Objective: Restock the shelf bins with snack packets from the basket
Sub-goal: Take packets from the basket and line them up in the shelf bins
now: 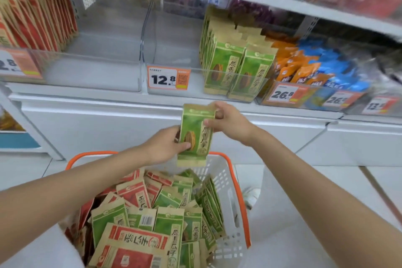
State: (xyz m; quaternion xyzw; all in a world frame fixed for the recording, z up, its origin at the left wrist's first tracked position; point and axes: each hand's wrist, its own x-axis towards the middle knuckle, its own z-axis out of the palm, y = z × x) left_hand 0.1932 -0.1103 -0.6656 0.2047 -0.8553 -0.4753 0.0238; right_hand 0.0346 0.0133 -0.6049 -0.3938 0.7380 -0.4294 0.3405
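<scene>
- Above the far end of the basket (226, 183), a green packet (196, 135) is held upright with its print facing near, probably so that it matches the row it joins.
- Left hand (167, 146) grips its lower left edge, thumb across the front and fingers curled behind.
- Right hand (228, 124) pinches the top right corner.
- Shelved packets (230, 65) stand upright at the right of the clear bin (171, 50); the gap to their left looks like the destination.
- Loose packets (139, 220), green and red, lie jumbled in the basket.

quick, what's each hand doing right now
left hand: grips the lower left side of the green snack packet.
right hand: pinches the same packet near its top right.
</scene>
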